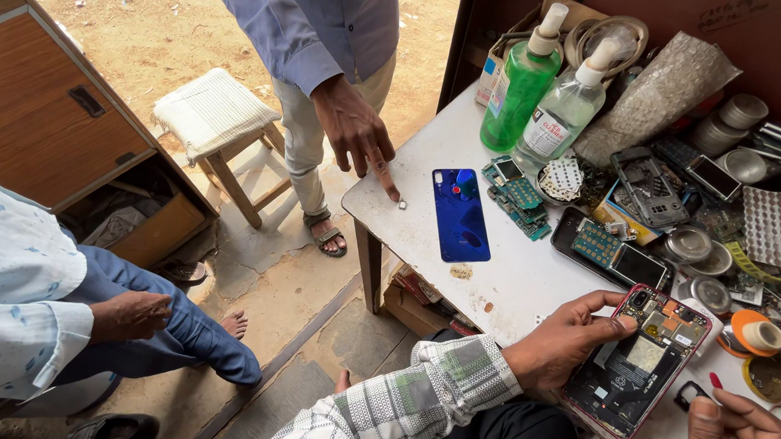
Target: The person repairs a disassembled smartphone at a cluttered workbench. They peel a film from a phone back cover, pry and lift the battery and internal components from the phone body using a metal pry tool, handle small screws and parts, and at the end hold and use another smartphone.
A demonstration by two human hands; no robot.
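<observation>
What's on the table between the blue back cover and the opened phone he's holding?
In the head view, between the blue cover and the opened phone in the left hand lies bare white table, with only a small tan scrap.

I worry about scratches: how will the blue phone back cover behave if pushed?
The blue back cover lies flat and glossy on the white table, so it probably slides easily. It looks thin, likely light and slightly bendable.

A cardboard box (500,63) stands at the tabletop's (509,284) far edge, behind a green pump bottle (521,81) and a clear pump bottle (563,113) with a white-and-red label (545,134). Two dark phone screens (640,265) (714,176) lie face up among parts, near a silver blister pack (767,226).
</observation>
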